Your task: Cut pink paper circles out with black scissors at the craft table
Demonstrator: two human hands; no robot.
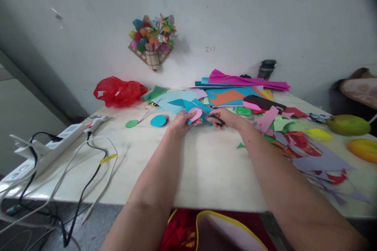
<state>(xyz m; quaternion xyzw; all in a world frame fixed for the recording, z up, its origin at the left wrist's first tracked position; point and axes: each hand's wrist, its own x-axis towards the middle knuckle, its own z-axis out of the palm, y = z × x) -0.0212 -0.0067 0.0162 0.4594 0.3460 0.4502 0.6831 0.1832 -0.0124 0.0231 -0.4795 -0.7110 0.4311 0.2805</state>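
Observation:
My left hand (pixel 183 120) pinches a pink paper circle (pixel 194 115) together with a blue paper sheet (pixel 189 106) behind it. In my right hand (pixel 221 118) are black-handled scissors (pixel 217 119), their blades pointing up and left at the blue paper, beside the pink circle. How far the blades stand apart is too small to tell. Left of my left hand a small pile of blue circles (pixel 158 120) lies on the table, with a pink-red edge showing. A green circle (pixel 131 124) lies further left.
Paper scraps (pixel 297 145) cover the table's right side, near two fruits (pixel 348 124). Coloured sheets (pixel 226 96) and a black phone-like object (pixel 264 102) lie at the back. A red plastic bag (pixel 119 91) sits back left; a power strip (pixel 63 137) and cables lie at the left.

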